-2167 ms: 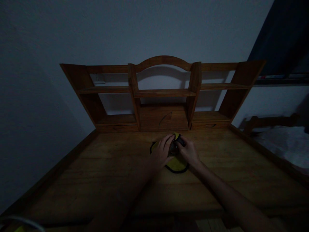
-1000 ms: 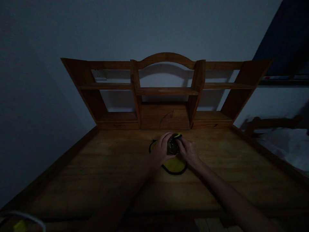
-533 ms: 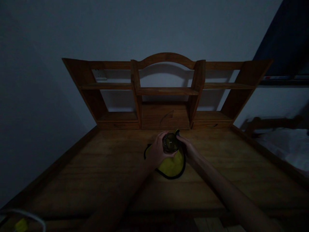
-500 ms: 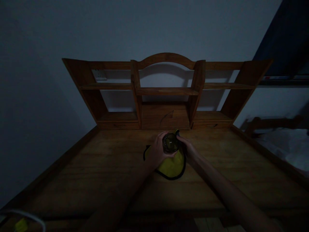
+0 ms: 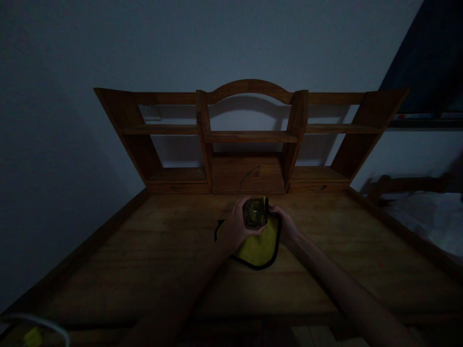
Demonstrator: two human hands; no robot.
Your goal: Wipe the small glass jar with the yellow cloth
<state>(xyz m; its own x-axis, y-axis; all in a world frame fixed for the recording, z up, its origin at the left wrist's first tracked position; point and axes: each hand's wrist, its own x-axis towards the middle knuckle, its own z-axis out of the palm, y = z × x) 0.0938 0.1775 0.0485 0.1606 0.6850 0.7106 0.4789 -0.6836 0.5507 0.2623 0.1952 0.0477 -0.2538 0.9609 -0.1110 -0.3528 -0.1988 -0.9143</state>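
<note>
A smooth, grainy brown wooden table (image 5: 144,260) lies in dim light. On it, under both hands, is a soft yellow cloth with black edging (image 5: 258,246). The left hand (image 5: 234,227) curls around a small rounded dark glass object (image 5: 255,213), whose exact shape is unclear. The right hand (image 5: 285,224) pinches the cloth's raised edge against it. Beyond the hands stands an arched wooden shelf unit (image 5: 249,137).

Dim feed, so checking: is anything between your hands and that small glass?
The left hand grips the glass bare. The yellow cloth sits between it and the right hand, hanging down to the desk.
</note>
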